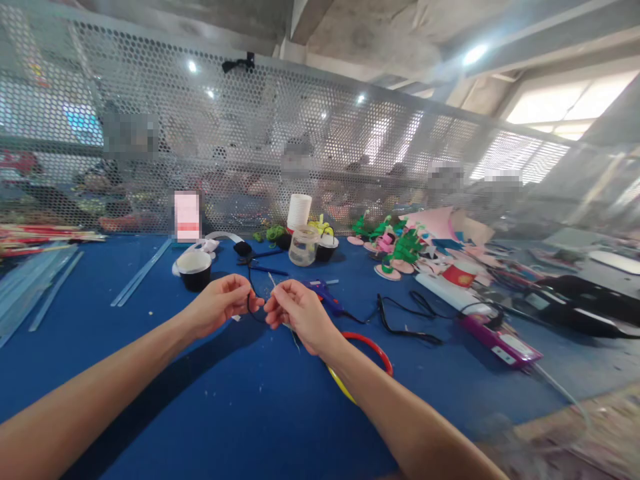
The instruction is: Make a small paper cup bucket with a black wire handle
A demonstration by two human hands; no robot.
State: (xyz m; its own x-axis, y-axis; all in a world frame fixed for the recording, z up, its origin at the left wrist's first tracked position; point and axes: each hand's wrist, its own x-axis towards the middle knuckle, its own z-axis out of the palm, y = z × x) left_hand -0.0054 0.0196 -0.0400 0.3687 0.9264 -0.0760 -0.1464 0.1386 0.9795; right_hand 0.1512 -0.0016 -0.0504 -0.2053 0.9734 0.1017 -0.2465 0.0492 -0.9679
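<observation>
Head view puts both hands mid-frame, close together over the blue table [240, 427]. The left hand [225, 305] has thumb and forefinger pinched on a black cord [249, 303], which bows down in the gap between the hands, at the centre of the picture. The right hand [296, 312] is nearly closed too, a thin pale stick [271, 280] poking up from its fingertips; whether it also grips the cord, I can't tell.

Plenty crowds them. Just beyond the fingers lie a black tuft [243, 249] and a blue-handled tool [270, 270]. The glue gun [327, 298] sits behind the right hand, partly covered by it, its lead [400, 329] looping off to the right. That forearm crosses a red and yellow ring [373, 343] and hides some of it. Left of centre stands a black cup [195, 272], with a phone [187, 217] propped behind; a jar [303, 247] stands before a white roll [299, 211].

Over to the right are green figures [407, 250] on pink discs, heaped paper [435, 223] and a purple box [503, 343]. Clear strips [47, 280] fill the left edge. Across the back runs a mesh panel [330, 140], people blurred behind it.
</observation>
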